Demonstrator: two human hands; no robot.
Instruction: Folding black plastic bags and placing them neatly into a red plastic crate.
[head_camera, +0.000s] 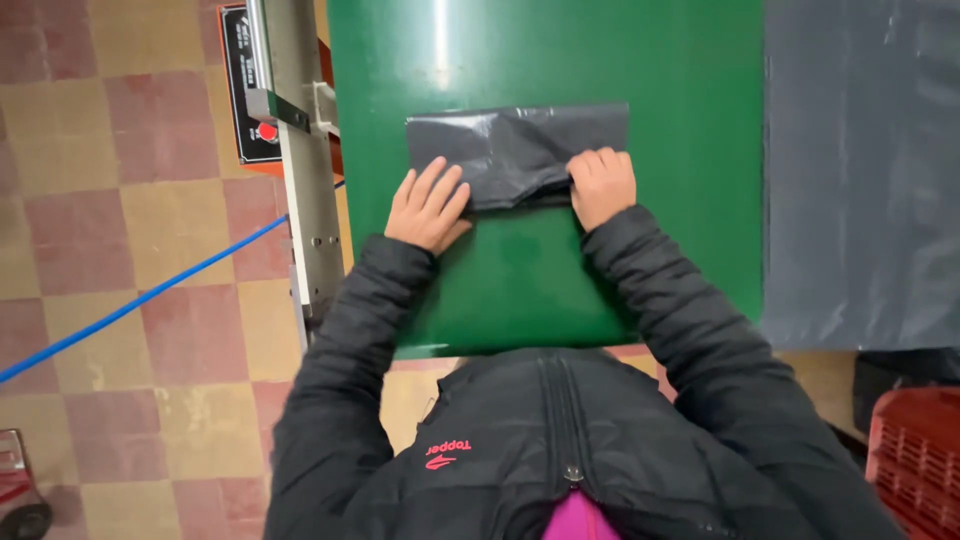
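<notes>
A folded dark grey plastic bag (515, 150) lies on a green table top (560, 60). My left hand (428, 207) rests flat on the bag's near left corner, fingers spread. My right hand (602, 184) is curled into a fist that pinches the bag's near right edge, where the plastic bunches up. Both arms wear black padded jacket sleeves.
A wide grey plastic sheet (860, 170) hangs on the right of the table. A metal post (300, 170) with a black panel and red button (266, 131) stands at the left. A blue hose (140, 300) crosses the checkered tile floor. A red crate (915, 460) sits at bottom right.
</notes>
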